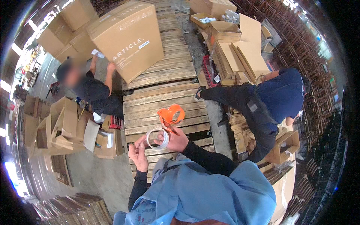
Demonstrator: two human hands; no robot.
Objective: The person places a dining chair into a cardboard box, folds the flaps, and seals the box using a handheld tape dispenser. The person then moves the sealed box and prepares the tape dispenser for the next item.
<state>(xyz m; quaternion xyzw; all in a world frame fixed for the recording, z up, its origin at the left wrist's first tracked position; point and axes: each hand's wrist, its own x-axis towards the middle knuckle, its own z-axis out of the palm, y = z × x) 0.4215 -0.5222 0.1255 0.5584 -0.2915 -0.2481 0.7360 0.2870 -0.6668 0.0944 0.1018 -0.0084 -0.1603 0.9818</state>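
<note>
My right hand is closed around the handle of an orange tape dispenser. The same hand also grips a roll of clear tape, its fingers reaching into the ring. At the roll's left edge is my left hand, fingers curled together with the tips against the tape. Whether a loose tape end lies between those tips is too small to make out. Both hands are in front of my body, above the wooden slats.
Ahead, a large cardboard box stands on the slats, with a co-worker beside it at the left. Another co-worker bends over on the right, one foot at the slats' edge. Open cartons and flat cardboard flank both sides.
</note>
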